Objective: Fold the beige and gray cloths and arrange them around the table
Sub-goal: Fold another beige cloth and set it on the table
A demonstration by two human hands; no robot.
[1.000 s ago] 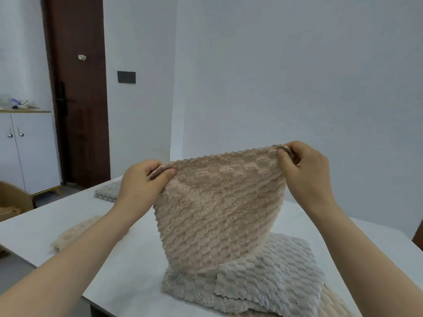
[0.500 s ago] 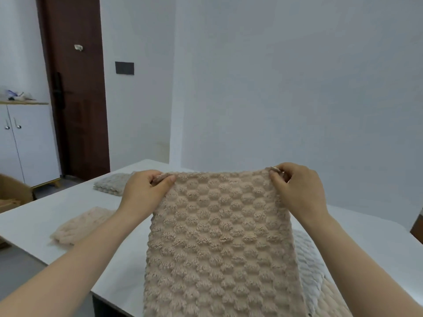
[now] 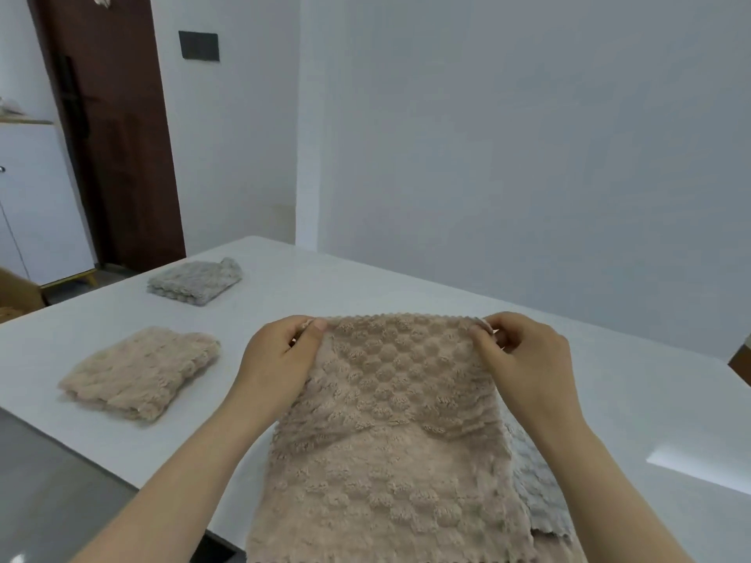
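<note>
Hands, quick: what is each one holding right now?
Left hand: shut on the beige bubble-textured cloth, far left corner.
Right hand: shut on its far right corner.

Beige bubble-textured cloth (image 3: 390, 440) at centre; gray cloth (image 3: 536, 493) beneath at 4 o'clock; beige fold (image 3: 138, 371) at 9, gray fold (image 3: 195, 282) at 10; white table (image 3: 609, 400); brown door (image 3: 109, 128).

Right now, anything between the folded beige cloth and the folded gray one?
Nothing: head view shows bare white table between the folded beige cloth and the folded gray cloth.
</note>
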